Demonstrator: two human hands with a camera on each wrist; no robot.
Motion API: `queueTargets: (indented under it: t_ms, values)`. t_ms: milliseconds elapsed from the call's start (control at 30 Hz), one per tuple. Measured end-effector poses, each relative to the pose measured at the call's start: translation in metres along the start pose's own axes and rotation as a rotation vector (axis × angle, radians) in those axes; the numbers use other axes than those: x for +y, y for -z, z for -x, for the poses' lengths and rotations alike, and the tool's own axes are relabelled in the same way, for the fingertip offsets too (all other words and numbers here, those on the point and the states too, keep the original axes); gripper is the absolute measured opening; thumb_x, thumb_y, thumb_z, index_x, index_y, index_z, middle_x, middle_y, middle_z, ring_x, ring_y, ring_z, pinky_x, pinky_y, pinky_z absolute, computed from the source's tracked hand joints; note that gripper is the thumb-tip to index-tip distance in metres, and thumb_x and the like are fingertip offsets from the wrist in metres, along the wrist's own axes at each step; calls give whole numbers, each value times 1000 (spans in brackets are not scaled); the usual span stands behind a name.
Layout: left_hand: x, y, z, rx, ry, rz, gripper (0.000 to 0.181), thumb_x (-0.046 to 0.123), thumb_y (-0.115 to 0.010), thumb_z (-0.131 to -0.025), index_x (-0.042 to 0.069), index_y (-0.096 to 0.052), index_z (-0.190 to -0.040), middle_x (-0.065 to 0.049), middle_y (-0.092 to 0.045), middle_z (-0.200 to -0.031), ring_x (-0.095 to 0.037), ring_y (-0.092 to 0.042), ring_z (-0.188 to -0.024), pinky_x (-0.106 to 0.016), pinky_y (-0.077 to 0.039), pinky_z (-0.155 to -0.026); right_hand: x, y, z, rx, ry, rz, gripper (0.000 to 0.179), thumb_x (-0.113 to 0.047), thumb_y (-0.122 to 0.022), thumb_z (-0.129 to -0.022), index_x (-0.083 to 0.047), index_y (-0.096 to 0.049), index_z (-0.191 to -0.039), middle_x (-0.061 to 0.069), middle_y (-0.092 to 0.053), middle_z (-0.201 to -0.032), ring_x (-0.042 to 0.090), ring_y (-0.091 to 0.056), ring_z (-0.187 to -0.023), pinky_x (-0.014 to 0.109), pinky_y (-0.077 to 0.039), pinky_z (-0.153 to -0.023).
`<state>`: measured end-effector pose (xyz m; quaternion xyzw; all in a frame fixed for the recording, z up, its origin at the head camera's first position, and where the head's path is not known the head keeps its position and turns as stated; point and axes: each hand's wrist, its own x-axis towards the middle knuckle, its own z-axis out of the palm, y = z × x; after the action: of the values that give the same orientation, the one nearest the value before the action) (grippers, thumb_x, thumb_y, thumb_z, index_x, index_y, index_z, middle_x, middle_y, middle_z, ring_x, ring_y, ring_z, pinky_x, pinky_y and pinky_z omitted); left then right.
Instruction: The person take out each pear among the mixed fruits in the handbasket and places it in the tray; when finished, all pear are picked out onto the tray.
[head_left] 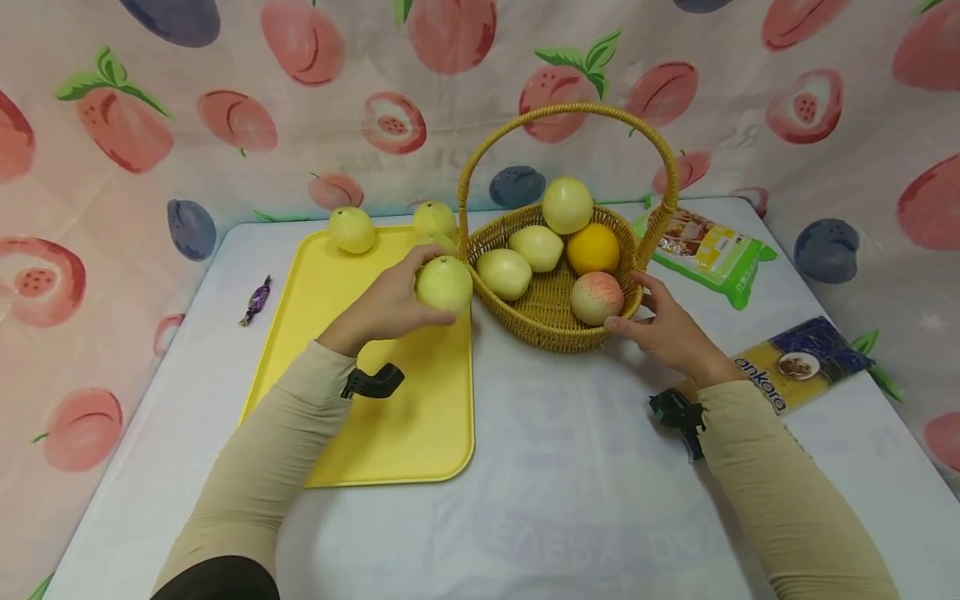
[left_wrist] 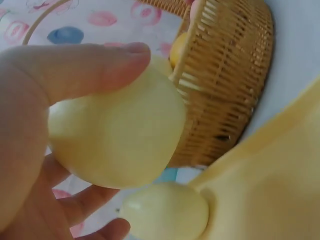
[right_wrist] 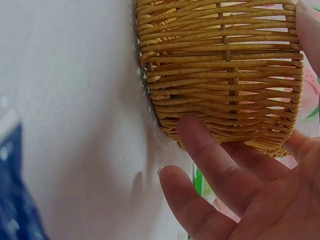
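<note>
My left hand [head_left: 390,298] holds a pale yellow-green round fruit [head_left: 444,285] above the right side of the yellow tray [head_left: 405,442], just left of the wicker basket [head_left: 551,337]. In the left wrist view, the thumb lies over this fruit and the fingers are under it. My right hand [head_left: 667,329] grips the basket's right side, its thumb at the rim and fingers against the outer weave. Inside the basket are several pale fruits [head_left: 536,247], an orange [head_left: 593,250] and a peach [head_left: 597,298]. A pale fruit [head_left: 352,229] rests at the tray's far left corner.
More pale fruit [head_left: 435,218] sits at the tray's far right, partly hidden by the left hand. A purple wrapped candy [head_left: 257,300] lies left of the tray. On the right are a green packet [head_left: 705,250] and an Ankara packet [head_left: 806,362]. The basket's tall handle [head_left: 570,109] arches overhead.
</note>
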<state>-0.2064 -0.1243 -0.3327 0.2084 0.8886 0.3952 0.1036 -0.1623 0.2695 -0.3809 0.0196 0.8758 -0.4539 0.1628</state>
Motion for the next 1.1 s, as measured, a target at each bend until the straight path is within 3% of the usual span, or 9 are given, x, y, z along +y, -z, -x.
queueTargets:
  t_ms: [333,667,867,1100]
  values:
    - [-26,24,16,117,98,27,84,32,-84,-81,16,-35,-148,-10,-43,-146,-33,-49,-119,-51,-45,-91,-1,0,1,0,-10,4,109,-54,-70,-90,-22,5,-162,29,-8,-162,49,-30,-141,67,-29,-107]
    - [-51,52,33,242,200,30,86,39,-80,-85,13,-30,-151,-18,-36,-150,-39,-41,-125,-54,-44,-91,-2,2,1,3,-3,18,109,-56,-69,-90,-21,4,-162,30,-10,-162,49,-28,-142,68,-26,-108]
    - [-68,59,33,312,241,21,89,42,-78,-87,12,-27,-153,-18,-35,-152,-41,-39,-130,-57,-42,-95,-2,2,0,-2,-6,21,109,-56,-69,-90,-21,4,-162,29,-8,-162,50,-22,-144,69,-26,-108]
    - [-91,61,28,355,285,29,87,42,-77,-88,9,-28,-151,-19,-34,-154,-41,-42,-126,-56,-39,-99,-2,2,-1,-8,-3,33,109,-55,-69,-90,-20,4,-162,28,-8,-163,50,-17,-145,70,-25,-108]
